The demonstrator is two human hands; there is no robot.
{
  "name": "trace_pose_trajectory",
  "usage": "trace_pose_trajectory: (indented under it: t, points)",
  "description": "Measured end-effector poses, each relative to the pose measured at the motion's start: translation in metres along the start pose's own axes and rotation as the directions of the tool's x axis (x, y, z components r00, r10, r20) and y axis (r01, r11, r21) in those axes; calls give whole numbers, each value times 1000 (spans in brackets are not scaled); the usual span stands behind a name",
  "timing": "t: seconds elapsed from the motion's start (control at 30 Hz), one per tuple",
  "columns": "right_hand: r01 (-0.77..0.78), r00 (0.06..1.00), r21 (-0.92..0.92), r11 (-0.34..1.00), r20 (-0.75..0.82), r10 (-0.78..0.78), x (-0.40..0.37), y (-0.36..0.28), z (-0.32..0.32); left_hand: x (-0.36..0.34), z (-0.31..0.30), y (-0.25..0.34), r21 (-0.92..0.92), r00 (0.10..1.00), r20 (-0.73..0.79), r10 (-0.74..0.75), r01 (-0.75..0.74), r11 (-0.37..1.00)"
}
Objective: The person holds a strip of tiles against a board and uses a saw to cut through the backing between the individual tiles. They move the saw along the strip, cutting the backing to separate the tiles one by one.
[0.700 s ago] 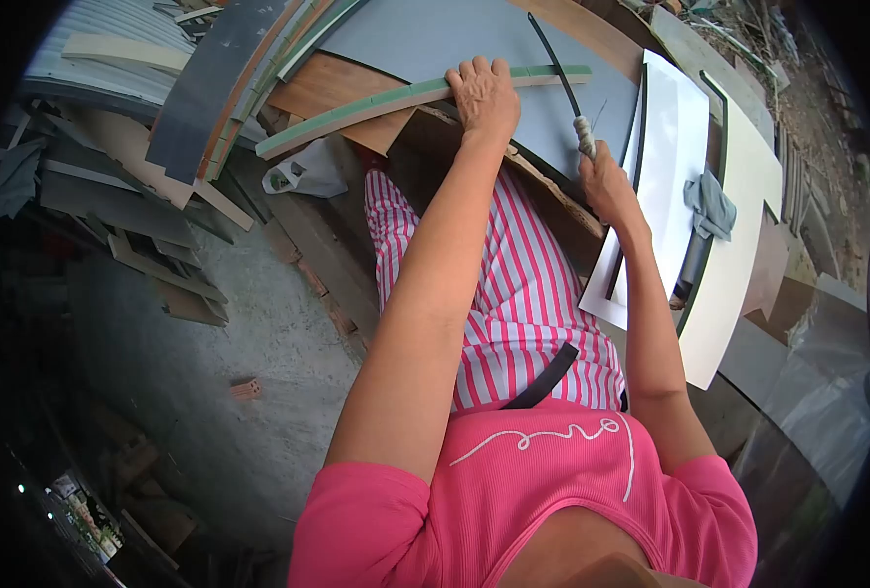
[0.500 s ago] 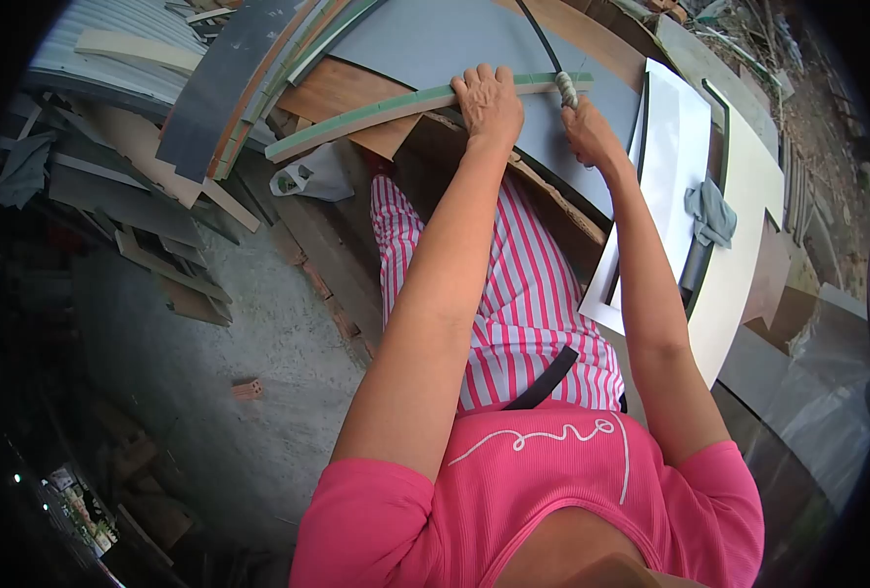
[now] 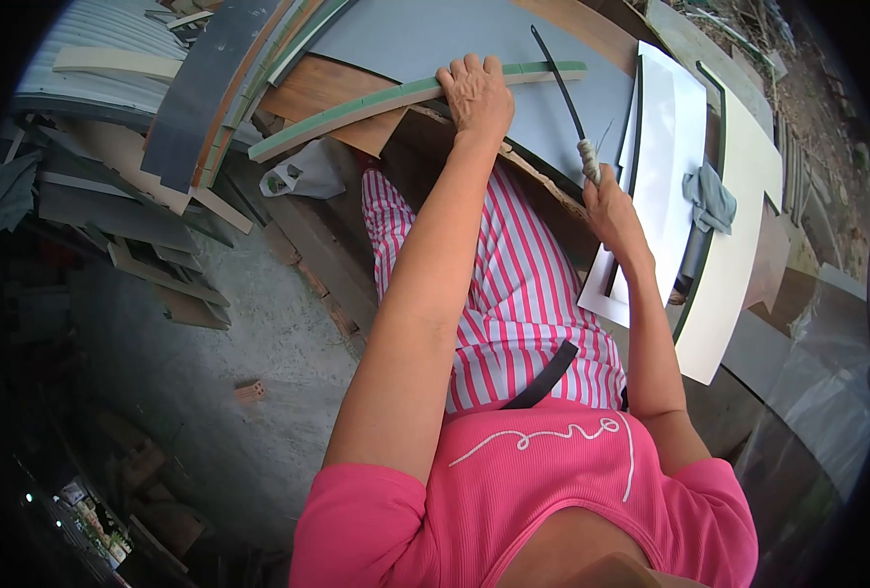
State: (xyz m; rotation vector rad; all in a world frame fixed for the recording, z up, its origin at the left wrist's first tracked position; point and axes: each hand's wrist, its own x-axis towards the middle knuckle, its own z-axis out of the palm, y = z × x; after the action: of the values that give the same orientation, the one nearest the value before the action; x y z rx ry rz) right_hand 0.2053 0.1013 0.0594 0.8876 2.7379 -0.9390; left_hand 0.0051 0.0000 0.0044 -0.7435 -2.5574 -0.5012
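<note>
My left hand (image 3: 480, 96) is closed over a long curved strip (image 3: 356, 110), green on top and pale along its side. The strip lies across the worktop, its left end reaching past the edge. My right hand (image 3: 613, 218) grips the cord-wrapped handle (image 3: 589, 159) of a long, thin black blade (image 3: 560, 86). The blade points up and away from me, crossing over the strip near its right end in this view. Beneath both is a large grey sheet (image 3: 425, 37) on a brown wooden board (image 3: 332, 96).
White panels (image 3: 672, 118) and a grey cloth (image 3: 711, 199) lie on the right. Long curved strips and a dark board (image 3: 199, 88) stand at upper left. A white plastic bag (image 3: 307, 174) sits below the worktop. A brick (image 3: 249, 392) rests on the concrete floor (image 3: 248, 294).
My right hand has drawn the blade back toward me and slightly right, so its handle is now off the strip. My left hand stays on the strip; the view has shifted slightly.
</note>
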Motion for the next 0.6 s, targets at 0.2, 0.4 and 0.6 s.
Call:
trace_pose_trajectory:
  t: [0.2, 0.4, 0.6]
  points:
    - [104, 992, 88, 991, -80, -97, 103, -37, 8, 0, 4, -2, 11, 999, -32, -2, 2, 1000]
    - [157, 982, -29, 987, -105, -159, 72, -11, 12, -1, 2, -2, 15, 1000, -8, -4, 4, 1000]
    - [-30, 1000, -14, 999, 3, 30, -36, 10, 4, -1, 4, -2, 0, 1000, 6, 1, -1, 1000]
